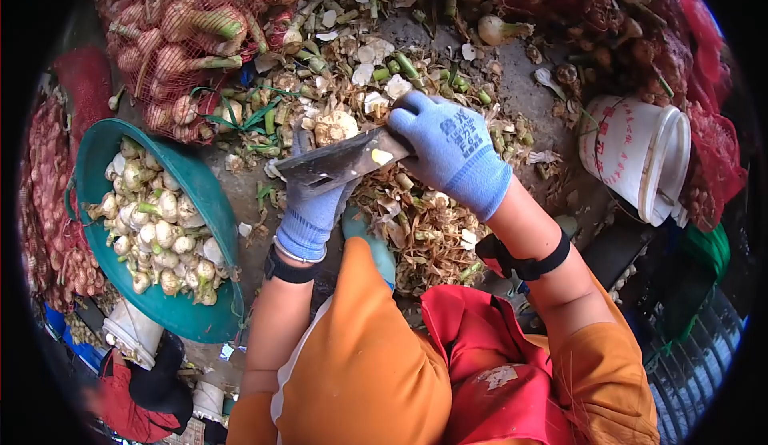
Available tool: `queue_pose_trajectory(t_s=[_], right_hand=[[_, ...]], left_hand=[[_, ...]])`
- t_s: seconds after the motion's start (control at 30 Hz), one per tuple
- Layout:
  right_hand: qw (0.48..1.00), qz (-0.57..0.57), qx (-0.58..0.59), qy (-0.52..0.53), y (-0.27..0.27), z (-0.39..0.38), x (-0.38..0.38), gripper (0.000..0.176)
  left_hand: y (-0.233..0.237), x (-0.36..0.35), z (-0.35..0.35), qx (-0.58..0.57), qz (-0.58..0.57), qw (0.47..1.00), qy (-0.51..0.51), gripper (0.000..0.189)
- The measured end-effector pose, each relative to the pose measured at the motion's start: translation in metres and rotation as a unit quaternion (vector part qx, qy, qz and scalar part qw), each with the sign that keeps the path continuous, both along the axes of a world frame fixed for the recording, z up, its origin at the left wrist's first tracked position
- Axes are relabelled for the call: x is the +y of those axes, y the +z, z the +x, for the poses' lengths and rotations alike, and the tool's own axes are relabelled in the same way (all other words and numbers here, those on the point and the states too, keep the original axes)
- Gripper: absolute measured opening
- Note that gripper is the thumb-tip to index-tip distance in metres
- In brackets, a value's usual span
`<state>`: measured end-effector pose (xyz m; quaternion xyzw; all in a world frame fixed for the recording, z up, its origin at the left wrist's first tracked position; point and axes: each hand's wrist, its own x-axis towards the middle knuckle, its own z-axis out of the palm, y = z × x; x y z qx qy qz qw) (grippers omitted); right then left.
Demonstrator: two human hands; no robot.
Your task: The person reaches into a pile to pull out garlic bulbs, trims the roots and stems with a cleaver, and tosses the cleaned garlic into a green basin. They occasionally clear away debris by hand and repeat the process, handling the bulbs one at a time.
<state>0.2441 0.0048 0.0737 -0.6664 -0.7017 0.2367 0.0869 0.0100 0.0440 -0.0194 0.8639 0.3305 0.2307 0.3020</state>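
Garlic bulb (pixel 334 127), centre, is clasped in the gloved left hand (pixel 310 205) and braced against the knife (pixel 340 165) that the right hand (pixel 452 153) grips, apparently to steady the cut; basin (pixel 204 197) of trimmed bulbs sits left, within reach.

At left I see a teal basin (pixel 204 185) filled with trimmed white garlic bulbs (pixel 156 233). Above it lies a red mesh sack (pixel 188 41) of untrimmed garlic. At right, a white bucket (pixel 632 153) lies tipped on its side. Stalk and skin scraps (pixel 424 233) litter the ground (pixel 520 85).
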Motion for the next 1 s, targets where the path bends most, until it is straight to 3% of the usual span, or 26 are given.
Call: queue_pose_trajectory(t_s=[0.03, 0.07, 0.13, 0.27, 0.33, 0.37, 0.4, 0.43, 0.47, 0.5, 0.57, 0.6, 0.63, 0.67, 0.7, 0.77, 0.83, 0.87, 0.9, 1.0], right_hand=[[1.000, 0.004, 0.015, 0.003, 0.000, -0.001, -0.002, 0.030], [1.000, 0.001, 0.015, 0.003, 0.000, -0.001, -0.002, 0.030], [0.999, -0.011, 0.029, 0.018, 0.003, 0.000, -0.001, 0.029], [0.999, 0.027, 0.042, 0.018, -0.010, 0.003, 0.004, 0.027], [0.999, 0.011, 0.041, -0.004, -0.016, 0.005, 0.008, 0.028], [0.999, 0.012, 0.039, -0.004, -0.023, 0.006, 0.009, 0.028], [0.998, 0.025, 0.056, -0.021, -0.033, 0.007, 0.008, 0.027], [0.996, 0.037, 0.072, -0.038, -0.036, 0.006, 0.008, 0.026], [0.995, 0.021, 0.085, -0.048, -0.035, 0.004, 0.007, 0.026], [0.997, -0.029, 0.069, -0.028, -0.032, 0.004, 0.010, 0.027], [0.998, -0.007, 0.057, -0.036, -0.037, 0.006, 0.013, 0.025], [0.986, -0.134, 0.037, -0.091, -0.051, 0.021, 0.022, 0.023], [0.954, -0.260, 0.019, -0.146, -0.064, 0.040, 0.025, 0.023], [0.937, -0.276, 0.038, -0.213, -0.064, 0.056, 0.020, 0.023], [0.953, -0.196, 0.074, -0.220, -0.075, 0.063, 0.014, 0.026], [0.984, -0.061, 0.062, -0.154, -0.049, 0.039, 0.005, 0.021], [0.997, -0.014, 0.042, -0.061, -0.025, 0.015, 0.003, 0.019], [0.998, -0.004, 0.045, -0.048, -0.013, 0.007, 0.004, 0.021], [0.998, -0.007, 0.056, -0.035, -0.004, -0.001, 0.003, 0.023], [0.999, -0.015, 0.047, 0.021, 0.003, -0.004, 0.005, 0.028]], left_hand=[[-0.001, -0.003, -0.002, 0.076, 0.029, 0.997, 0.013, 0.069], [-0.001, -0.005, -0.004, 0.076, 0.025, 0.997, 0.013, 0.069], [0.018, 0.000, 0.005, -0.023, -0.091, 0.995, 0.034, 0.074], [0.032, -0.006, 0.010, -0.002, -0.006, 0.997, 0.083, 0.070], [0.038, -0.005, 0.008, 0.054, 0.020, 0.998, -0.027, 0.059], [0.040, -0.005, 0.013, 0.052, 0.021, 0.998, -0.027, 0.059], [0.043, -0.007, 0.022, -0.159, -0.317, 0.932, 0.081, 0.053], [0.052, -0.008, 0.032, -0.341, -0.602, 0.701, 0.174, 0.048], [0.069, -0.005, 0.036, -0.273, -0.540, 0.771, 0.199, 0.041], [0.069, -0.003, 0.034, -0.273, -0.543, 0.769, 0.197, 0.041], [0.068, 0.005, 0.025, -0.169, -0.485, 0.835, 0.198, 0.042], [0.068, -0.007, 0.026, -0.281, -0.448, 0.830, 0.178, 0.046], [0.065, -0.012, 0.017, -0.260, -0.523, 0.786, 0.203, 0.055], [0.076, -0.016, 0.018, -0.286, -0.501, 0.801, 0.159, 0.056], [0.085, -0.013, 0.025, -0.319, -0.467, 0.816, 0.123, 0.058], [0.088, 0.010, 0.031, -0.119, -0.327, 0.934, 0.081, 0.052], [0.063, 0.009, 0.031, -0.239, -0.512, 0.811, 0.149, 0.049], [0.061, 0.007, 0.029, -0.179, -0.412, 0.885, 0.123, 0.047], [0.048, 0.016, 0.025, -0.027, -0.107, 0.994, -0.004, 0.046], [0.036, -0.001, 0.013, -0.022, -0.061, 0.996, 0.069, 0.044]])
